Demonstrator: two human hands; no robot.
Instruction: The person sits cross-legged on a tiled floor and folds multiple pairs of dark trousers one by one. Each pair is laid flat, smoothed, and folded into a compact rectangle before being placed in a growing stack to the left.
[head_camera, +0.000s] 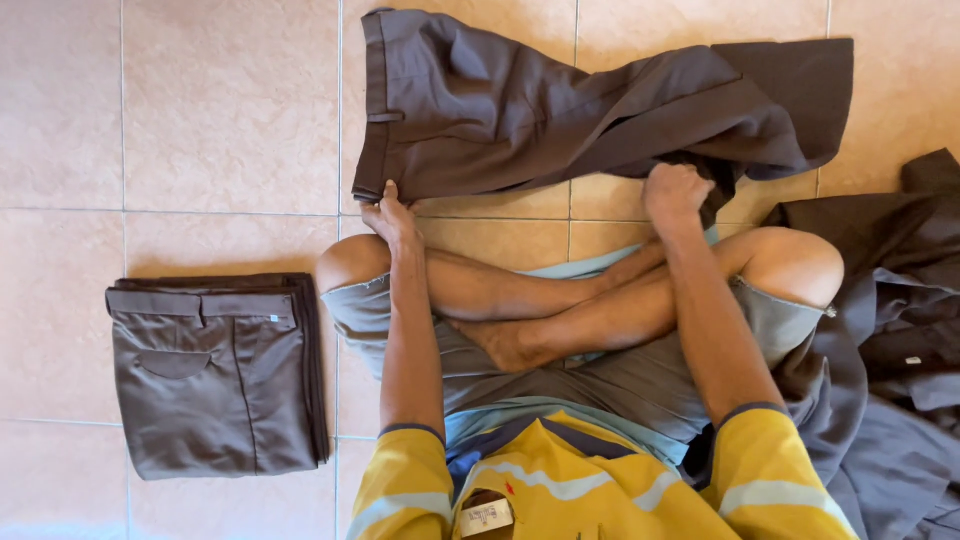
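Head cam looks straight down at someone sitting cross-legged on a pinkish tiled floor (220, 120), yellow sleeves at the bottom of the shot. Spread out in front of the knees is a pair of dark brown trousers (560, 110), lying sideways with the waistband to the left and the legs running off to the right, pretty rumpled in the middle.

The left hand (392, 215) is at the waistband corner, fingers curled down and pinching the lower edge of the fabric right where it meets the tile. The right hand (676, 192) is balled into a fist around a bunch of cloth on the leg part, so it's fully closed on the trousers, knuckles up.

Off to the left, well apart from the person, sits a folded stack of trousers (215, 370) in the same brown, squared up neatly with a back pocket facing up. On the right, just beside the knee and partly under it, there's a loose heap of dark clothes (890, 330), unfolded and crumpled, running out of frame.
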